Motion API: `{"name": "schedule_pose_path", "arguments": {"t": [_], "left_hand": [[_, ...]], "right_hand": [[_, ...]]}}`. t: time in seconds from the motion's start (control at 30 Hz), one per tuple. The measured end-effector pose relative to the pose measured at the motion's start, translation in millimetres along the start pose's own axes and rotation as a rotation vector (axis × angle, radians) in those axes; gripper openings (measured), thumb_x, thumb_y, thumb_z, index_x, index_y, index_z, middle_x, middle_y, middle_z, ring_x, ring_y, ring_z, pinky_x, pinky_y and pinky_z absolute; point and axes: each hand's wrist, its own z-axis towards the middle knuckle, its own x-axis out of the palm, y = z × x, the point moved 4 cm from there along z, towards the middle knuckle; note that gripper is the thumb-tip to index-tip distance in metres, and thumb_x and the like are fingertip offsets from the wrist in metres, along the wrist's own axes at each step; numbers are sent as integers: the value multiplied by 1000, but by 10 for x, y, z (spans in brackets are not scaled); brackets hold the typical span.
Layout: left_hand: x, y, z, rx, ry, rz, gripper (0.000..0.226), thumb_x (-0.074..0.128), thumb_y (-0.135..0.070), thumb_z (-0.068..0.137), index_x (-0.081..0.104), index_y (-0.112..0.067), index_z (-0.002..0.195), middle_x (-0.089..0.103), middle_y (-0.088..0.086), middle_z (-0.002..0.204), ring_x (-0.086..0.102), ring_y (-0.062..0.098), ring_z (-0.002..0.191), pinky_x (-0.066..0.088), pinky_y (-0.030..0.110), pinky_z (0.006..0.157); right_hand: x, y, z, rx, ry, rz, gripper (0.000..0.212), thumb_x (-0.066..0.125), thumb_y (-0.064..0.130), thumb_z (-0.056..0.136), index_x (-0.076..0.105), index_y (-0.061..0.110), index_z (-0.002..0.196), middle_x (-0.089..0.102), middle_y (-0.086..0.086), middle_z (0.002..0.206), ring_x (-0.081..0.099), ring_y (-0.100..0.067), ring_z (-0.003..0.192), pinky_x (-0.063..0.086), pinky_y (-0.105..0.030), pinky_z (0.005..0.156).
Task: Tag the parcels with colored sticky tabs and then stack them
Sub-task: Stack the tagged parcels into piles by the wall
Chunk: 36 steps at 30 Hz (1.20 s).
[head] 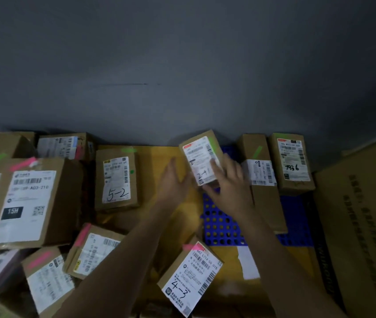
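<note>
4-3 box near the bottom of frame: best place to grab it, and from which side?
Take the small brown cardboard parcel with "4-3" handwritten on its white label across its two long side faces, coming from above. It lies flat, label up, rotated diagonally, so turn the grip to match. Its right edge is free over the yellow surface; the left forearm crosses beside its left edge.

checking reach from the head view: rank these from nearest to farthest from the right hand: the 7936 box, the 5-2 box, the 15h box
From the right hand:
1. 7936 box, to its right by the wall.
2. 5-2 box, to its left, past the left hand.
3. 15H box, far left.
</note>
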Motion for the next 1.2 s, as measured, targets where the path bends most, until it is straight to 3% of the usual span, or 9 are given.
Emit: {"name": "schedule_pose_path", "arguments": {"t": [0.13, 0.2, 0.4, 0.5, 0.73, 0.9, 1.0, 1.1, 1.2], "left_hand": [[-583, 580, 175, -189, -97, 455, 80, 46, -47, 95, 5, -8, 151, 3, 16, 158, 1, 34, 146, 9, 49, 117], [-757, 800, 226, -290, -76, 483, 89, 53, -46, 92, -2, -10, 151, -7, 16, 158, -4, 36, 145, 10, 54, 117], [-835, 1024, 279, -400, -78, 407, 99, 57, -63, 81, -5, -29, 150, -21, 16, 155, -16, 40, 142, 0, 61, 113], [-852, 1056, 323, -427, -98, 388, 96, 56, -66, 81, -5, -36, 149, -26, 16, 153, -18, 42, 141, -1, 64, 112], [-802, 987, 277, -407, -131, 422, 110, 65, -61, 76, -11, -29, 149, 5, 23, 153, 6, 45, 140, 12, 59, 112], [-691, 611, -19, -260, -188, 456, 111, 67, -65, 69, 1, -24, 148, 14, 20, 150, 16, 43, 138, 19, 55, 109], [-631, 312, -325, -128, -187, 364, 114, 69, -68, 66, 4, -22, 147, 19, 16, 146, 20, 39, 134, 22, 53, 107], [-518, -71, -649, -54, -90, 188, 115, 69, -73, 60, 7, -24, 143, 19, 9, 143, 18, 31, 133, 22, 50, 107], [-374, -450, -912, 10, -19, 61, 111, 71, -70, 61, 6, -30, 141, 17, 0, 142, 15, 21, 134, 22, 44, 107]], "right_hand": [[36, -75, 127, 106, -23, -174, 78, 72, 31, 78, 37, 19, 146, 25, -22, 154, 21, -41, 139, 17, -59, 111], [21, -75, 73, 213, -76, -184, 73, 69, 21, 79, 38, 14, 145, 27, -24, 151, 22, -43, 139, 17, -60, 112], [200, 46, -55, 264, 83, -95, 108, 58, 64, 78, 2, 8, 152, 3, -21, 158, 3, -37, 145, 10, -54, 115], [179, 86, -6, 287, 59, -71, 112, 60, 72, 73, 11, 7, 149, 16, -23, 153, 14, -37, 141, 17, -51, 113], [108, 29, -340, 461, -213, -149, 102, 64, 77, 63, 42, 3, 130, 48, -30, 124, 50, -45, 109, 43, -52, 88], [115, 58, -163, 539, -45, -92, 102, 47, 77, 77, 26, 4, 144, 19, -25, 151, 21, -41, 138, 22, -52, 108], [-88, 200, -208, 360, -127, 139, 85, 46, 68, 84, 27, 16, 148, 20, -15, 153, 17, -32, 140, 17, -54, 112], [-249, 378, -605, 191, 20, 777, 62, 40, 64, 89, 28, 41, 145, 25, 7, 152, 25, -12, 140, 29, -49, 114], [-367, 513, -979, 166, 150, 1110, 77, 53, 66, 85, 8, 55, 146, 17, 22, 155, 20, -3, 143, 30, -41, 113]]}}
